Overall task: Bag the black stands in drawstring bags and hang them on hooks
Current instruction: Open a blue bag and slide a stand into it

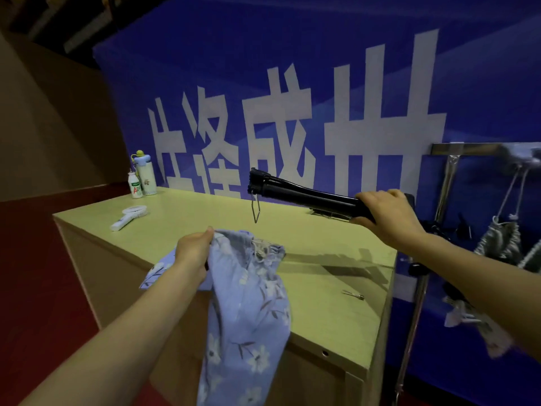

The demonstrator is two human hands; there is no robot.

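Pointing leftward, black stand (304,197) near-level

Your view: dim room, moderate light on the desk (205,221); soft stand (304,194) shadow across it; edges bowed; right edge blurred.

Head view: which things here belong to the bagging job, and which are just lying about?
Job: black stand in the right hand; floral drawstring bag in the left hand; hook rail; grey bag hanging from it.
Lying about: small drink bottle; tall flask; white handheld fan; small metal pin on the table.
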